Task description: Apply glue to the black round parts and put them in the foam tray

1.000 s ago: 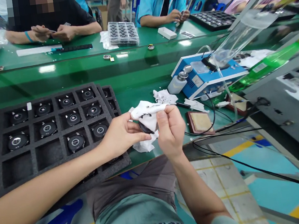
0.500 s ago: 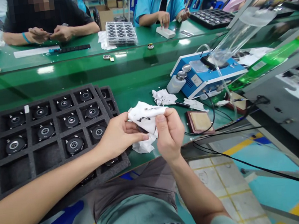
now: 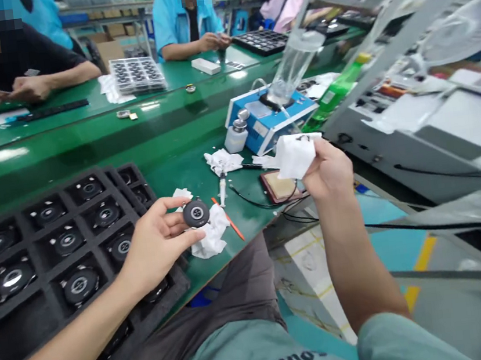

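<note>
Worktop (image 3: 169, 171), green and glossy, carries a black foam tray (image 3: 6, 216) of round black pucks (image 3: 80, 285) at left and a blue bench instrument (image 3: 266, 123) beyond. Left hand (image 3: 155, 249) sits above the tray's corner, its grip closed on the rim of a loose puck (image 3: 196, 213), held up over a crumpled white wipe (image 3: 212, 236). Right hand (image 3: 327, 172) is raised, grip clamped on a white cloth (image 3: 294, 156) with dark smudges. Puck judged light and stiff, its smooth face likely slippery and easily marked; best taken by the rim. Orange stick (image 3: 229, 219) lies beside the wipe.
</note>
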`<state>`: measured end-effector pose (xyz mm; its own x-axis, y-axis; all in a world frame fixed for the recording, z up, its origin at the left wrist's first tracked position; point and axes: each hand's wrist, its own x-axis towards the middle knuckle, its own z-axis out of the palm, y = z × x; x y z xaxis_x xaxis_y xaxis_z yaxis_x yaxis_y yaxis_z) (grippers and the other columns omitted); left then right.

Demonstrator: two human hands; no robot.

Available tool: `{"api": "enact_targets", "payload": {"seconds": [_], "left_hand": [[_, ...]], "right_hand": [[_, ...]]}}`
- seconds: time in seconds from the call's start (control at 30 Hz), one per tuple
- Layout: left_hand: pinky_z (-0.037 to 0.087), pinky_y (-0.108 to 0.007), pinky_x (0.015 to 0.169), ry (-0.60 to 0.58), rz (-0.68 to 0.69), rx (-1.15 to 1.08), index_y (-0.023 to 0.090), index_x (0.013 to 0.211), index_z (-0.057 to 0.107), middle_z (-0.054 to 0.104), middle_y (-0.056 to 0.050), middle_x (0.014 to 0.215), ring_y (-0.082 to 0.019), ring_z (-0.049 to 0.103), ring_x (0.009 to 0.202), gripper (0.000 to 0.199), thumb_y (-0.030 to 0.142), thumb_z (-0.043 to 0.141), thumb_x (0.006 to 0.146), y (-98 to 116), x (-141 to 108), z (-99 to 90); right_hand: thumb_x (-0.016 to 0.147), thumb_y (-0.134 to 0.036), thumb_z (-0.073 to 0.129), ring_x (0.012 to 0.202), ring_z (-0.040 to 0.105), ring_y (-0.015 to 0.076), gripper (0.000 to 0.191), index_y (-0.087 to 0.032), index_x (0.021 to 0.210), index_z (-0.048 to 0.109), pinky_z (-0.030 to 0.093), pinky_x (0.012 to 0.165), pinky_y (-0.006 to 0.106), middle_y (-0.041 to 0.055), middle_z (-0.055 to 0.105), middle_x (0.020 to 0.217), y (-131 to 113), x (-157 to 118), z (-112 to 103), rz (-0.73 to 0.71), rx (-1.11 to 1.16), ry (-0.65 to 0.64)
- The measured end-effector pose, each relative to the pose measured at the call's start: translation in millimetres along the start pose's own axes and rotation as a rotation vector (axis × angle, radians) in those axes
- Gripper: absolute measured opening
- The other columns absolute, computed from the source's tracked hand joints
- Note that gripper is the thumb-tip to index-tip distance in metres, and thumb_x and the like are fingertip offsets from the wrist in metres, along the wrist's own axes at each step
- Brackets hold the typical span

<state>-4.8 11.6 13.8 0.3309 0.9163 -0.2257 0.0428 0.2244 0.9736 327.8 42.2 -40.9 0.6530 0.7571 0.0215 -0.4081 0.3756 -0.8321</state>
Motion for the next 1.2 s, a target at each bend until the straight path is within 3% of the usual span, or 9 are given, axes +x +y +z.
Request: {"api": "enact_targets", "payload": {"seconds": [0.27,0.43,0.53,0.67,0.77,0.87,0.97,1.07,1.2], "left_hand": [[0.063,-0.031,0.084,0.047,0.038,-0.019,0.017,0.111,0.060,0.082,-0.005,0.098,-0.019,0.078,0.089,0.063,0.022,0.096,0.060,1.0,0.0,-0.2],[0.062,-0.030,0.089,0.160,0.151,-0.117,0.019,0.113,0.061,0.081,-0.003,0.101,-0.018,0.077,0.095,0.056,0.019,0.093,0.067,-2.7,0.2,1.1],[0.061,-0.029,0.089,0.249,0.211,-0.187,0.021,0.111,0.061,0.079,-0.001,0.101,-0.018,0.077,0.096,0.052,0.018,0.091,0.068,-3.8,2.0,1.8],[0.061,-0.026,0.077,0.386,0.314,-0.240,0.020,0.108,0.061,0.077,0.000,0.094,-0.017,0.077,0.088,0.049,0.020,0.091,0.068,-5.4,7.1,-1.5],[0.060,-0.024,0.074,0.422,0.326,-0.257,0.020,0.105,0.061,0.076,-0.001,0.093,-0.016,0.076,0.085,0.049,0.021,0.090,0.067,-6.0,11.0,-4.7],[0.059,-0.025,0.074,0.408,0.320,-0.247,0.019,0.106,0.059,0.076,-0.001,0.094,-0.016,0.076,0.086,0.050,0.018,0.090,0.066,-6.6,12.9,-6.6],[0.059,-0.027,0.081,0.361,0.346,-0.218,0.018,0.109,0.058,0.077,-0.002,0.095,-0.016,0.077,0.087,0.055,0.014,0.089,0.064,-8.1,11.5,-8.0],[0.060,-0.029,0.085,0.298,0.314,-0.180,0.018,0.114,0.057,0.079,-0.004,0.097,-0.017,0.077,0.086,0.060,0.013,0.089,0.064,-9.1,7.9,-8.8],[0.061,-0.028,0.081,0.224,0.233,-0.177,0.016,0.116,0.057,0.080,-0.004,0.095,-0.017,0.077,0.085,0.061,0.012,0.089,0.064,-8.9,3.8,-7.5]], "right_hand": [[0.080,-0.019,0.071,0.067,0.075,0.0203,0.008,-0.013,0.082,0.066,0.064,0.064,0.033,0.0114,0.078,0.079,31.3,-22.6,-60.5,0.160,-0.251,0.134],[0.078,-0.021,0.076,0.072,0.070,0.0115,0.020,-0.016,0.096,0.070,0.054,0.061,0.020,0.0032,0.076,0.087,21.6,-48.8,-82.6,-0.055,-0.425,0.278],[0.084,-0.027,0.072,0.075,0.067,0.0127,0.019,-0.019,0.100,0.073,0.052,0.066,0.024,0.0030,0.076,0.091,21.4,-67.4,-58.1,-0.267,-0.668,0.177],[0.090,-0.034,0.065,0.076,0.066,0.0180,0.021,-0.020,0.103,0.075,0.052,0.067,0.031,0.0069,0.077,0.098,42.3,-96.6,8.3,-0.232,-0.986,-0.432],[0.094,-0.029,0.059,0.088,0.069,0.0197,0.022,-0.022,0.109,0.074,0.052,0.086,0.034,0.0064,0.077,0.108,69.6,-98.7,62.1,-0.190,-1.209,-0.712],[0.093,-0.031,0.060,0.101,0.069,0.0247,0.025,-0.022,0.113,0.072,0.050,0.091,0.037,0.0079,0.077,0.110,100.2,-82.8,105.6,-0.129,-1.342,-0.783],[0.080,-0.029,0.074,0.094,0.070,0.0284,0.016,-0.020,0.093,0.074,0.051,0.083,0.038,0.0102,0.077,0.096,122.8,-67.3,129.9,-0.086,-1.361,-0.823],[0.079,-0.023,0.074,0.085,0.070,0.0234,0.007,-0.019,0.077,0.070,0.050,0.079,0.033,0.0071,0.076,0.085,126.2,-63.0,129.7,-0.107,-1.304,-0.852],[0.095,-0.031,0.058,0.077,0.068,0.0165,0.017,-0.017,0.092,0.067,0.052,0.071,0.029,0.0050,0.074,0.086,97.7,-69.8,103.3,-0.183,-1.132,-0.812]]}}
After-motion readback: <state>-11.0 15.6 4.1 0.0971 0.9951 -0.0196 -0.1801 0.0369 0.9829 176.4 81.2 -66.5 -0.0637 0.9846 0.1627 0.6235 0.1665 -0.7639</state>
